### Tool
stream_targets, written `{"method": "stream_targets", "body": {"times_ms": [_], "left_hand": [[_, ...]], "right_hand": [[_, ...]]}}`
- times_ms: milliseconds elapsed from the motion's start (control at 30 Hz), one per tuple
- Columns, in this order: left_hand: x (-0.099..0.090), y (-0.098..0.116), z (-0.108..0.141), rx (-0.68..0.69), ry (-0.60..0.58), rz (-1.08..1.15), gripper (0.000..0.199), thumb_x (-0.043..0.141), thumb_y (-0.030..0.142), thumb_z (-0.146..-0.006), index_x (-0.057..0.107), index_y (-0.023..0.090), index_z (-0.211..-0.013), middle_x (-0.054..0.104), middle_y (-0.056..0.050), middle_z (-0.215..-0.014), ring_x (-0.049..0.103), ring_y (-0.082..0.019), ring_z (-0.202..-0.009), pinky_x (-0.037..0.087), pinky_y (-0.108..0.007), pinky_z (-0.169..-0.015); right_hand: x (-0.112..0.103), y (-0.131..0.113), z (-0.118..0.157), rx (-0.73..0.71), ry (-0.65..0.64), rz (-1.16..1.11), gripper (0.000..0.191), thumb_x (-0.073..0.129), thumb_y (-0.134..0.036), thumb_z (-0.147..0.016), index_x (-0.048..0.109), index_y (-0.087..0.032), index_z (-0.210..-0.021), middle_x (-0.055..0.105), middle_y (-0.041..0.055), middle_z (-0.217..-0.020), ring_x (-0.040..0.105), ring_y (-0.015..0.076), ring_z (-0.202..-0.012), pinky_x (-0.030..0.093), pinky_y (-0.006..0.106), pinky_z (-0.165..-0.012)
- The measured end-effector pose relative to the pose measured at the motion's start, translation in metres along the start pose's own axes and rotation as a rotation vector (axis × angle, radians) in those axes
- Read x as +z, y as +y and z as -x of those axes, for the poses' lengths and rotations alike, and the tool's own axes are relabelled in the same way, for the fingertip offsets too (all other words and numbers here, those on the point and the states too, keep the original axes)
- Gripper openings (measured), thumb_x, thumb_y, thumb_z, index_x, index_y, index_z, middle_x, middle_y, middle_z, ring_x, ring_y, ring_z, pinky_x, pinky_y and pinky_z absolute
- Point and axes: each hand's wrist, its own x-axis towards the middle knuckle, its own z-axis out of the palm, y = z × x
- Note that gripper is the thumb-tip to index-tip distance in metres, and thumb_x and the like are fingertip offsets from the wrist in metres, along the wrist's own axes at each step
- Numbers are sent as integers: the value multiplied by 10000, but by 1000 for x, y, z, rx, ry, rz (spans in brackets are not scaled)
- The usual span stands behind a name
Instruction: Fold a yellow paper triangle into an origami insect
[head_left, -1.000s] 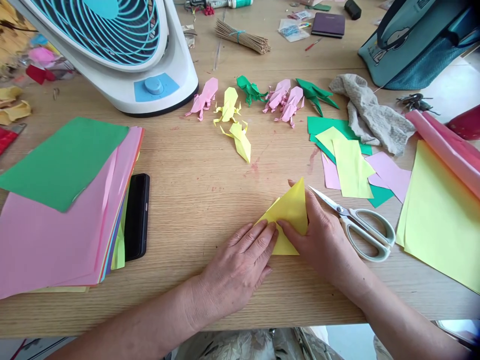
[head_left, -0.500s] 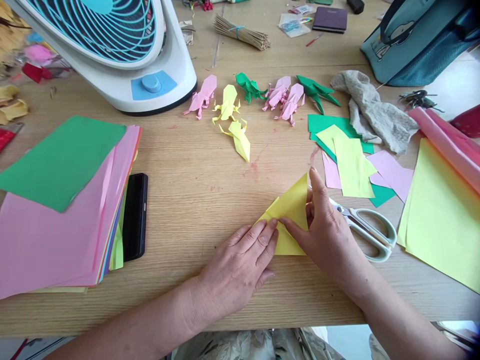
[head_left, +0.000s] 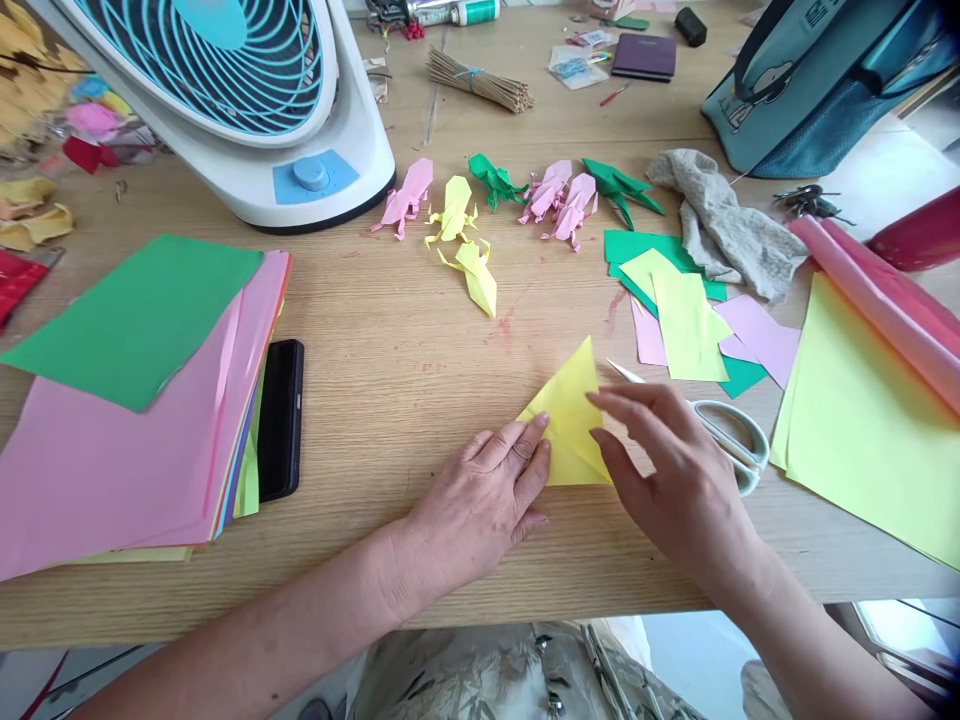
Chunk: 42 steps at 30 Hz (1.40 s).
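A folded sheet of yellow paper point(head_left: 574, 415), roughly triangular with its point away from me, lies on the table in front of me. My left hand point(head_left: 480, 500) rests on its left side, fingers lying flat and pressing it down. Over the paper's right edge hovers my right hand point(head_left: 664, 460), thumb and fingers apart; whether a fingertip touches the paper I cannot tell. Partly hidden under the right hand are scissors point(head_left: 756, 450) with pale handles, their tip pointing away to the left.
Pink, yellow and green origami figures point(head_left: 454, 210) stand beyond the paper. A paper stack point(head_left: 135, 450) and a phone point(head_left: 280, 420) lie left, below a fan point(head_left: 322, 175). Paper scraps point(head_left: 690, 330), a grey cloth point(head_left: 727, 230), yellow sheets point(head_left: 870, 420) and a teal bag point(head_left: 787, 110) are right.
My right hand has let go of the paper's right edge and drawn slightly right, its fingers now spread. My left hand stays on the paper. The whole view has shifted a little.
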Motion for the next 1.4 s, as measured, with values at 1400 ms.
{"method": "stream_targets", "body": {"times_ms": [1400], "left_hand": [[-8, -50, 15, 265, 59, 237, 425, 456, 427, -1010, 592, 103, -1249, 523, -218, -1454, 442, -284, -1416, 334, -543, -1172]], "right_hand": [[-12, 1, 63, -93, -32, 259, 324, 494, -240, -993, 558, -140, -1295, 656, 154, -1157, 620, 295, -1026, 491, 441, -808]]}}
